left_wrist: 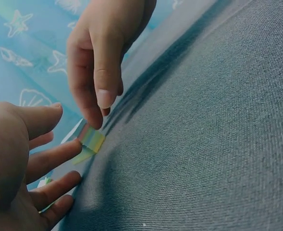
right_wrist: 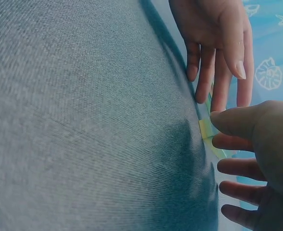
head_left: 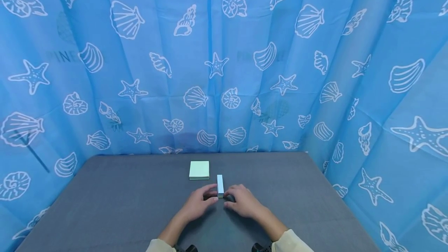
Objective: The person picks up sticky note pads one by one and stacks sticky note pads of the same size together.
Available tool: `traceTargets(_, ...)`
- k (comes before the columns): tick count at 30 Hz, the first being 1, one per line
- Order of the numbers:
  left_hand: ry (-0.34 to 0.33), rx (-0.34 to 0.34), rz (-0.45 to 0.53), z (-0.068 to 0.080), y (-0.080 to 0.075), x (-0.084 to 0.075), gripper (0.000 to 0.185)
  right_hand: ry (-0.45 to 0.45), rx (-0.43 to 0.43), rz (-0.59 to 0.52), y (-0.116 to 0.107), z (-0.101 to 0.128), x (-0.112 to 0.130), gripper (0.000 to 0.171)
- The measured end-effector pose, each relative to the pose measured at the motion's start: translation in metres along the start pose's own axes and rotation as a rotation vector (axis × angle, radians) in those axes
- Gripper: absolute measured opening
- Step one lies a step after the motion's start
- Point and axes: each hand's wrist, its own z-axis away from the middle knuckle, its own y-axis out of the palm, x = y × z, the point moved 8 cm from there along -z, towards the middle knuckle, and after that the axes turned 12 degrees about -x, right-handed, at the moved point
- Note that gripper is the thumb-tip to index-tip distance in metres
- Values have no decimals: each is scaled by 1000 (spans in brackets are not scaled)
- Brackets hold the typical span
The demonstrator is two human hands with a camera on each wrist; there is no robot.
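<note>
A narrow stack of sticky notes [head_left: 220, 184] lies lengthwise on the grey table, pale on top. In the left wrist view its near end [left_wrist: 92, 138] shows pink, green, blue and yellow layers. My left hand [head_left: 198, 204] is on its left side with fingers spread and relaxed, fingertips right at the stack's edge. On the other side my right hand [head_left: 244, 202] has loosely bent fingers, their tips close to the stack's near right corner. Neither hand grips it. Behind and to the left lies a square pale green sticky note pad [head_left: 199, 169].
The grey cloth-covered table [head_left: 122, 201] stretches out to both sides of the hands. A blue curtain [head_left: 217, 49] with white shell and starfish prints hangs along its back and right side.
</note>
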Motion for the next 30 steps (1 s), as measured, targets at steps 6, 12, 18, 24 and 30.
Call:
traceTargets(6,-7,3,-2,0,1,3,46,4,-2,16,-1,-1,0,23)
traceTargets(12,2,-3,-27,0,2,3,46,10,-8,37,-1,-2,-1,24)
traceTargets(18,10,-1,-59,0,5,3,46,13,-17,53,-1,-1,-1,26)
traceTargets(24,28,10,-80,0,7,2,46,13,-21,90,1,2,-3,26)
traceTargets(30,39,10,-104,1,6,2,48,15,-21,83,3,4,-3,27)
